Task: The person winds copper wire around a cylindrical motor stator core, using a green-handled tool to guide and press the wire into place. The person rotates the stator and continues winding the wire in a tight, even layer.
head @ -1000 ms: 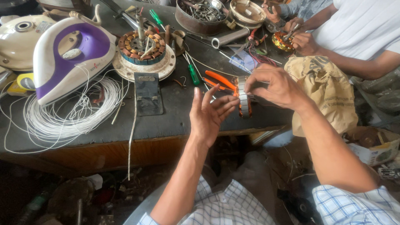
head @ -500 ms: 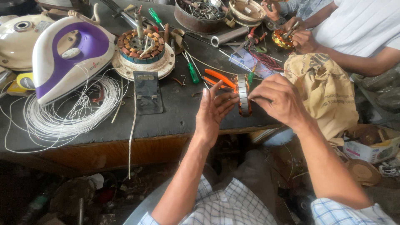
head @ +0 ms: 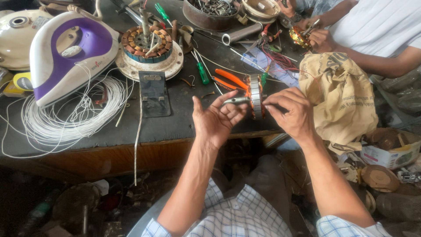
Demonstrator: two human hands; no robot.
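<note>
At the far left sits a cream round housing (head: 19,33), glossy and domed; beside it a purple and white clothes iron (head: 70,55) lies on its side over a loose coil of thin white wire (head: 72,116); next comes a wound fan stator (head: 146,44), copper coils ringed on a pale disc, with a dark metal bracket (head: 154,93) below it on the worn black bench (head: 175,125); a green-handled screwdriver (head: 202,74) and orange-handled pliers (head: 230,79) lie just beyond. The left hand (head: 218,119) is open, palm up, fingers spread, a slim metal piece resting across its fingertips; a second ago it was held lower and further from the part, so it has now closed in against the small stator core (head: 255,97), a ribbed stack of grey laminations with copper showing; the work looks to be fine handling of that core, held up at the bench edge. The right hand (head: 291,112) pinches the core from the other side, fingers curled; behind lies a crumpled tan bag (head: 340,94); another person's hand (head: 322,39) works on a copper part at the top right.
</note>
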